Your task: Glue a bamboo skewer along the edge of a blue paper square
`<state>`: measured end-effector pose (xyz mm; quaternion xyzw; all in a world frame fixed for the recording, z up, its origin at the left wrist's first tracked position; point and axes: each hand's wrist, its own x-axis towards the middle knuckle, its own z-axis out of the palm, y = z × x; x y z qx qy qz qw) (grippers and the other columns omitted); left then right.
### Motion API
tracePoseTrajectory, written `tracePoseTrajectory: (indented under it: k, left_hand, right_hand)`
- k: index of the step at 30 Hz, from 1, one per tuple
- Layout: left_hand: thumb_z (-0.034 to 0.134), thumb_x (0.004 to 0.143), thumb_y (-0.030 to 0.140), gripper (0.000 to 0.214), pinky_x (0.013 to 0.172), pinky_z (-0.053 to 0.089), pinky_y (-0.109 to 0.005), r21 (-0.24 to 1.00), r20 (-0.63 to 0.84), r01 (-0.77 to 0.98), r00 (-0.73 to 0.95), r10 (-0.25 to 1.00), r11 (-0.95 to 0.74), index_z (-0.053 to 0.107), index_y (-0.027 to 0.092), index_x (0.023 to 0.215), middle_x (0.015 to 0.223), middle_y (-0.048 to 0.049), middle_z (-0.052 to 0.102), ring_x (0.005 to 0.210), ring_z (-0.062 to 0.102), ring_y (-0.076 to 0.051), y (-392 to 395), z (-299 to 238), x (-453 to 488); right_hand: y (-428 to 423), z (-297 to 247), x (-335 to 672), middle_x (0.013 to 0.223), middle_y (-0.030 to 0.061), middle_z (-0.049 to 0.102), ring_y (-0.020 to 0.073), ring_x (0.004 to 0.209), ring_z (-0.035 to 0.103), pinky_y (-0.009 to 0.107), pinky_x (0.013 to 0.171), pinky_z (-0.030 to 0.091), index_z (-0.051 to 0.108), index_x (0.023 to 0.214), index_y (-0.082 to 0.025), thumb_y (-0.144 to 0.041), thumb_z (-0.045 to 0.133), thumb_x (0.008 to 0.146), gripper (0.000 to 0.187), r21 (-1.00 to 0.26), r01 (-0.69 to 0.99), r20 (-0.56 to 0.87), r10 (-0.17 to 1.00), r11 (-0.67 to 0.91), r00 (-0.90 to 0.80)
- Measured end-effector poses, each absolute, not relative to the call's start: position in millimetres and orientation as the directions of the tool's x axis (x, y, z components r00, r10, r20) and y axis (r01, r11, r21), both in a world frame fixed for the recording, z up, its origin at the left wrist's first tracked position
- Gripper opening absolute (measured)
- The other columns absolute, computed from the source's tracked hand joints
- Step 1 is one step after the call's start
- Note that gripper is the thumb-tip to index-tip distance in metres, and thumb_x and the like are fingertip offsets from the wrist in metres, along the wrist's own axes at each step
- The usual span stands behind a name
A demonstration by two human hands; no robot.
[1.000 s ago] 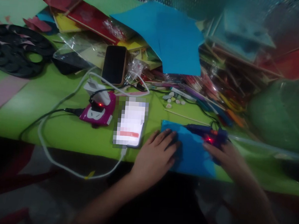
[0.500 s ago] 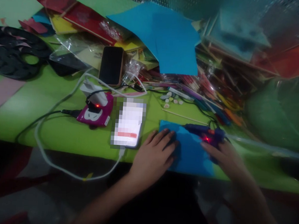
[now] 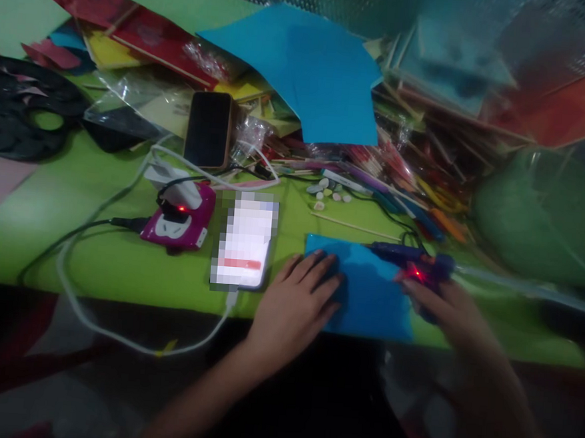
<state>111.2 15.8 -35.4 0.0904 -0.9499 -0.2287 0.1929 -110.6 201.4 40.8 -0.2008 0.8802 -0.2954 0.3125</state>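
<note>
"While the left hand [image 3: 294, 296] lies at nine o'clock on the blue sheet [image 3: 374, 305], what is different?"

"The glue gun [image 3: 415, 257]! It sits a bit more toward three o'clock than half a second ago, at about two o'clock over the sheet. Its tip is by the far edge, near twelve."

"Who's got it?"

"The right hand [image 3: 449, 307] is wrapped round its handle. A red light [image 3: 417, 274] glows there."

"And the left hand? Is it squeezing?"

"No, its fingers are spread out flat. They look like they're keeping the sheet from sliding."

"Where's the sheet?"

"On the green table [image 3: 119, 263], by the six o'clock edge. The bright phone [image 3: 245, 242] is between nine and ten from it, and a thin stick [image 3: 355, 226] is at twelve."

"So what does the move mean?"

"I think the gun goes along the edge while the sheet stays put. I can't tell if its tip touches."
</note>
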Motion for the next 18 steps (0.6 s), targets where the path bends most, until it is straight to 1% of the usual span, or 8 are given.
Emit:
tracePoseTrajectory:
  k: [2, 4, 6, 12, 15, 18]
  left_hand:
    - [0.058, 0.111, 0.041, 0.038, 0.127, 0.040, -0.054, 0.474, 0.325, -0.086, -0.908, -0.265, 0.876, 0.069, 0.024, 0.143, 0.163, -0.0043, 0.055, 0.154, 0.047, -0.029, 15.8, -36.4, 111.3]
    - [0.059, 0.111, 0.041, 0.038, 0.127, 0.039, -0.053, 0.478, 0.331, -0.087, -0.904, -0.271, 0.874, 0.069, 0.024, 0.143, 0.163, -0.0039, 0.055, 0.154, 0.047, -0.029, 15.9, -37.5, 110.9]
    - [0.059, 0.111, 0.041, 0.038, 0.127, 0.039, -0.053, 0.478, 0.329, -0.088, -0.905, -0.271, 0.874, 0.069, 0.024, 0.143, 0.162, -0.0037, 0.055, 0.154, 0.047, -0.029, 15.8, -37.9, 110.5]
    - [0.058, 0.111, 0.040, 0.037, 0.126, 0.041, -0.054, 0.474, 0.335, -0.088, -0.902, -0.271, 0.876, 0.070, 0.023, 0.142, 0.161, -0.0043, 0.057, 0.153, 0.049, -0.029, 15.5, -36.3, 110.5]
    - [0.057, 0.112, 0.040, 0.037, 0.125, 0.042, -0.055, 0.477, 0.342, -0.087, -0.898, -0.276, 0.874, 0.070, 0.023, 0.141, 0.160, -0.0044, 0.057, 0.152, 0.050, -0.029, 15.9, -36.4, 110.3]
    - [0.059, 0.111, 0.040, 0.037, 0.126, 0.042, -0.054, 0.482, 0.334, -0.087, -0.902, -0.275, 0.872, 0.070, 0.023, 0.141, 0.160, -0.0042, 0.057, 0.152, 0.050, -0.029, 16.1, -36.6, 110.2]
  right_hand:
    - [199.3, 40.3, -109.5, 0.074, 0.0080, 0.066, 0.0169, 0.065, 0.058, 0.027, 0.058, 0.046, 0.076, 0.088, -0.016, -0.089, 0.072, 0.070, 0.075, -0.649, -0.165, -0.436, -0.541, 0.743, -0.719]
    - [196.5, 41.4, -108.2, 0.067, 0.0068, 0.060, 0.0154, 0.062, 0.054, 0.026, 0.056, 0.042, 0.069, 0.076, -0.016, -0.088, 0.072, 0.070, 0.072, -0.631, -0.181, -0.431, -0.535, 0.754, -0.727]
    - [194.1, 43.1, -106.9, 0.064, 0.0062, 0.057, 0.0149, 0.060, 0.051, 0.027, 0.055, 0.041, 0.064, 0.071, -0.016, -0.086, 0.073, 0.070, 0.070, -0.620, -0.197, -0.422, -0.535, 0.759, -0.732]
    - [192.7, 44.5, -105.6, 0.067, 0.0067, 0.059, 0.0176, 0.064, 0.054, 0.029, 0.058, 0.043, 0.063, 0.073, -0.017, -0.078, 0.068, 0.079, 0.061, -0.595, -0.268, -0.418, -0.577, 0.758, -0.702]
    - [192.7, 42.8, -106.2, 0.071, 0.0078, 0.062, 0.0199, 0.067, 0.056, 0.030, 0.060, 0.044, 0.065, 0.077, -0.018, -0.078, 0.066, 0.080, 0.061, -0.571, -0.281, -0.415, -0.567, 0.771, -0.712]
    - [191.7, 41.9, -106.4, 0.069, 0.0077, 0.061, 0.0203, 0.066, 0.056, 0.031, 0.059, 0.043, 0.064, 0.076, -0.018, -0.079, 0.065, 0.080, 0.061, -0.557, -0.287, -0.420, -0.562, 0.779, -0.713]
